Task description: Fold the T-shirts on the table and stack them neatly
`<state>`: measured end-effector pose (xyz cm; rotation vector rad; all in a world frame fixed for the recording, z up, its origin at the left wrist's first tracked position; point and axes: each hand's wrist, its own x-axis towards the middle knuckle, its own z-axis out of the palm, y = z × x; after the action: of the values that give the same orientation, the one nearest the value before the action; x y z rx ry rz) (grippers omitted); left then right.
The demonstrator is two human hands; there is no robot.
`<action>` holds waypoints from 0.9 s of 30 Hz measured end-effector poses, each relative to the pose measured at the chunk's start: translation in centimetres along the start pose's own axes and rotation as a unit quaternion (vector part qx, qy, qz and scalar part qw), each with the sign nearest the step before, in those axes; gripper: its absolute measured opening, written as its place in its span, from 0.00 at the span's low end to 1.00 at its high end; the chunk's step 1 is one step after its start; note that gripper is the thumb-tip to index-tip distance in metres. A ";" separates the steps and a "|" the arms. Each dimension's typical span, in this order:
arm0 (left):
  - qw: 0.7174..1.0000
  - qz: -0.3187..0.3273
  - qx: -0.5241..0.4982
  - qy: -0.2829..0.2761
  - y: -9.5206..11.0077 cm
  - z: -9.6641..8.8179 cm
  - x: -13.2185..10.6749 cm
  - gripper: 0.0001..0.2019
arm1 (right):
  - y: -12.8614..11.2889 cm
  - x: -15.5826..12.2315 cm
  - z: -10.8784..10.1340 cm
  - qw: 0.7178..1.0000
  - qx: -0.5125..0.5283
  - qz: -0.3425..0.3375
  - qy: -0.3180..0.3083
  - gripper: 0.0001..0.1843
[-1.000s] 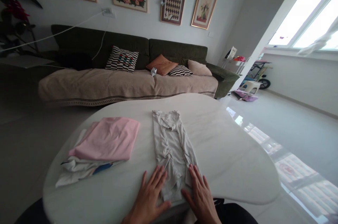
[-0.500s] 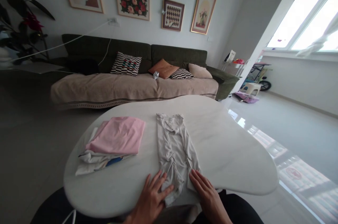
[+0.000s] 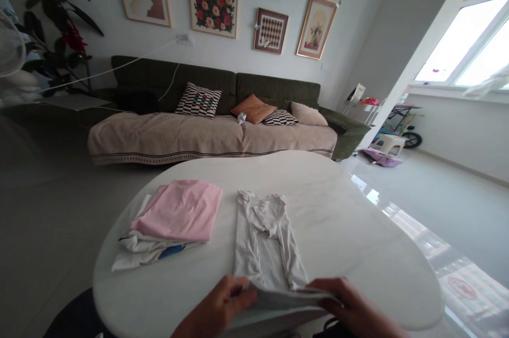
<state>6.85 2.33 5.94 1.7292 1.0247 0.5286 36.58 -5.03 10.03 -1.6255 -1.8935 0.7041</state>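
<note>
A light grey top (image 3: 272, 253) lies lengthwise on the white table (image 3: 358, 253), its sides turned inward into a narrow strip with creases. Its near end is lifted off the tabletop in a fold. My left hand (image 3: 225, 301) pinches the left corner of that raised edge between thumb and fingers. On the right corner, my right hand (image 3: 344, 298) grips the same edge, fingers on top and partly blurred. Left of the top sits a stack of folded clothes, with a pink garment (image 3: 185, 208) uppermost and white ones (image 3: 137, 253) under it.
Beyond the table stands a green sofa (image 3: 167, 75) with a beige cover (image 3: 167, 136) and several cushions. A white cable (image 3: 131, 65) runs from the wall socket to the left. A white stool (image 3: 389, 143) stands on the floor at the right.
Both hands lay flat on the near end of the top; now they grip its edge and have raised it from the table. The camera view has shifted slightly.
</note>
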 end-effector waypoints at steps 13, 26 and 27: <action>0.892 -0.164 -0.420 0.033 -2.3 -2.5 20.9 0.16 | 8.0 21.0 4.8 0.916 0.316 0.214 0.124 0.12; 0.930 -0.063 -0.317 0.176 -4.6 -3.2 22.7 0.13 | 10.5 24.5 5.2 0.945 0.156 0.213 0.192 0.12; 0.931 -0.064 -0.302 0.192 -5.1 -3.0 22.8 0.11 | 10.6 24.6 5.5 0.946 0.125 0.219 0.203 0.11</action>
<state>15.03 23.52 -0.19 1.0233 1.0869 1.0064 37.13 20.51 0.36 -1.8678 -1.1171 0.6816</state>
